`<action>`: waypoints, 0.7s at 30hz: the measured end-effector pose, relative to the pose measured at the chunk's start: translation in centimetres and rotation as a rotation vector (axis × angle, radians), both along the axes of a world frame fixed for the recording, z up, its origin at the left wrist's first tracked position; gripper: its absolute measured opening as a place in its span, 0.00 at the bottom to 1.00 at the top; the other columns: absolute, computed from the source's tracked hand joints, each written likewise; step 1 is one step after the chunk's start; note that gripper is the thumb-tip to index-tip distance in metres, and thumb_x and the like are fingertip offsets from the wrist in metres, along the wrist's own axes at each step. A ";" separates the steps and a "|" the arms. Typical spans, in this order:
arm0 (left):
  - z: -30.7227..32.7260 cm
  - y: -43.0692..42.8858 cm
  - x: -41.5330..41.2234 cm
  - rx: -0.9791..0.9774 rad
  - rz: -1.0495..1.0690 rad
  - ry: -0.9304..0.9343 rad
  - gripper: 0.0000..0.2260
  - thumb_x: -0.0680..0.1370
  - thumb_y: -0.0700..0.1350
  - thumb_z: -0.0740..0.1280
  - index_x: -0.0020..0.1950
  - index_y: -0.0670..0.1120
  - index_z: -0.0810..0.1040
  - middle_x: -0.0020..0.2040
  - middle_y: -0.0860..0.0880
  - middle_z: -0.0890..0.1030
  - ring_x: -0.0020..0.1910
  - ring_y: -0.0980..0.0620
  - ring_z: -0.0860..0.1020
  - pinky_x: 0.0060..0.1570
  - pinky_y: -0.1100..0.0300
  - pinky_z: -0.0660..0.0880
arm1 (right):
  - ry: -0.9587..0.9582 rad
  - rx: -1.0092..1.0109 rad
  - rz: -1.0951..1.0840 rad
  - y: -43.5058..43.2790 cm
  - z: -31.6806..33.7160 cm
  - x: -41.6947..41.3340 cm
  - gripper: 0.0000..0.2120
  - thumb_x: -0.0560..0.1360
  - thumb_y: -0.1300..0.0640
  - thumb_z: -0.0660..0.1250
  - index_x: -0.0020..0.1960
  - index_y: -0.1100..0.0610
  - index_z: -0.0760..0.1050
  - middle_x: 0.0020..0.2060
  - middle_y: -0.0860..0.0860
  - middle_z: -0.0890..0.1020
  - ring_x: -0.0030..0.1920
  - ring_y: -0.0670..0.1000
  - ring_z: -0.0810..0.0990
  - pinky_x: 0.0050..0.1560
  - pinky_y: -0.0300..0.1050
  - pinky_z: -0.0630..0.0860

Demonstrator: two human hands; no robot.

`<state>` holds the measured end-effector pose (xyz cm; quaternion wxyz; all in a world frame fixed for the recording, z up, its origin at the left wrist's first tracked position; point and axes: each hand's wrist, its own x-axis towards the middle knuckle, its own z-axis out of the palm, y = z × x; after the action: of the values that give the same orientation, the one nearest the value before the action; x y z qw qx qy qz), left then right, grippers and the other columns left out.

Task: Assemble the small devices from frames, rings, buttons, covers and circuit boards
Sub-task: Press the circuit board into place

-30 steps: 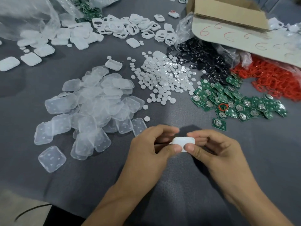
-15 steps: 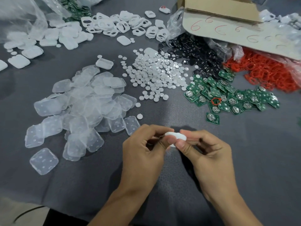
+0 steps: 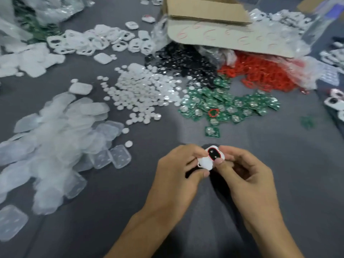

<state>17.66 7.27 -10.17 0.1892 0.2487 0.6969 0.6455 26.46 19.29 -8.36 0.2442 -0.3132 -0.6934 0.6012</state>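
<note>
Near grey desk's [image 3: 279,164] front edge, left hand [image 3: 176,175] and right hand [image 3: 247,179] pinch small white red-ringed plastic device [image 3: 208,161], fingers curled; cardboard box [image 3: 204,8] bears red 6s.

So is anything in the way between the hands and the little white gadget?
No, nothing is. The left hand and the right hand both hold the gadget over the grey table; the green boards lie farther away.

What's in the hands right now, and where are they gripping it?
One small white device, black button showing. The left hand pinches its left edge, the right hand its right edge, thumb on the front.
</note>
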 end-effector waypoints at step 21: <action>-0.5 24.5 5.6 -0.301 -0.685 0.982 0.19 0.86 0.47 0.58 0.77 0.51 0.67 0.81 0.52 0.62 0.78 0.51 0.61 0.68 0.52 0.61 | -0.521 0.437 -0.710 15.7 -1.6 6.7 0.22 0.76 0.64 0.61 0.69 0.60 0.75 0.64 0.63 0.78 0.65 0.64 0.74 0.71 0.59 0.65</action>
<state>23.28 31.78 -10.63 0.0756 0.6971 0.6667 0.2528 33.14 34.96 -9.95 0.3127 -0.6116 -0.6917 0.2229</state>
